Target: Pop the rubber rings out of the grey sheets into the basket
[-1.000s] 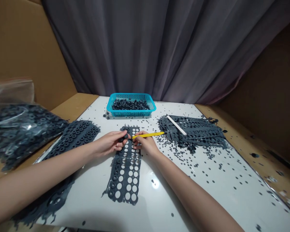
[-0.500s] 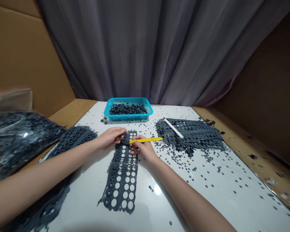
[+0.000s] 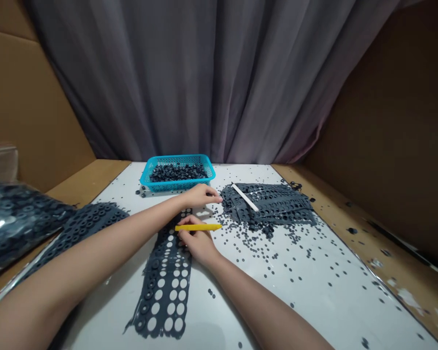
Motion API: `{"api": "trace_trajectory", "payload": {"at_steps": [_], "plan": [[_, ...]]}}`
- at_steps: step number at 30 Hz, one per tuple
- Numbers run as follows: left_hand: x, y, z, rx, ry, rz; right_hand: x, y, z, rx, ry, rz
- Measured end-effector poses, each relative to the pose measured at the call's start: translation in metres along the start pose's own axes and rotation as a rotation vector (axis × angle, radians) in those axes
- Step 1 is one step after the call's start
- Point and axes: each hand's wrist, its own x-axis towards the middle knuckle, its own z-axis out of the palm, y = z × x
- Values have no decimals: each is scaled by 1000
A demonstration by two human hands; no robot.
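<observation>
A dark grey perforated rubber sheet [image 3: 168, 287] lies lengthwise before me. Rubber rings sit along its left side, and white tabletop shows through its other holes. My right hand [image 3: 197, 240] rests over the sheet's upper part and grips a yellow pen-like tool [image 3: 204, 227], held nearly level and pointing left. My left hand [image 3: 200, 196] is raised past the sheet's far end, in front of the basket. Its fingers stretch rightward, loosely apart, towards the scattered small discs, with nothing visible in them. Part of the sheet's top is hidden behind my hands.
A blue basket [image 3: 146, 183] of black rings stands at the back. Stacked perforated sheets [image 3: 277, 204] lie right with a white pen-like stick [image 3: 245, 197] on top. Small discs litter the table's right side. On the left are a ringed sheet [image 3: 91, 218] and a clear bag [image 3: 18, 218] of rings.
My left hand has left the sheet and swung right, past its far end. My right hand still holds the yellow tool over the sheet. The whole view has shifted slightly.
</observation>
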Motion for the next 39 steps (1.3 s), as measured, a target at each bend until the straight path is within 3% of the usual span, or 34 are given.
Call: {"api": "trace_trajectory", "payload": {"at_steps": [4, 7, 11, 14, 17, 19, 21, 25, 30, 33, 36, 39], "plan": [[12, -10, 15, 113, -108, -41, -1, -3, -2, -82, -10, -52], [11, -16, 10, 145, -86, -56, 0, -5, -2, -126, 0, -61], [11, -25, -28, 205, 125, -61, -1, -6, -1, -144, 26, -86], [13, -42, -68, 329, 399, -173, -1, -7, -1, -84, 23, -79], [7, -66, -97, 371, 457, -315, 1, -3, -2, 38, 105, -59], [0, -80, -104, 380, 460, -373, 3, 1, -2, 107, 198, -39], [-10, -90, -104, 389, 462, -385, 5, 4, -3, 115, 241, -19], [-30, -94, -103, 414, 466, -322, 8, 6, -2, 3, 195, 18], [-61, -81, -105, 449, 474, -207, 11, -1, 2, -94, 177, 61], [-84, -63, -93, 525, 458, -26, 15, -2, 4, -87, 208, 67], [-104, -44, -68, 555, 244, 153, 20, 0, 4, -77, 230, 81], [-118, -34, -45, 492, -5, 197, 23, 3, 4, -86, 224, 85]]}}
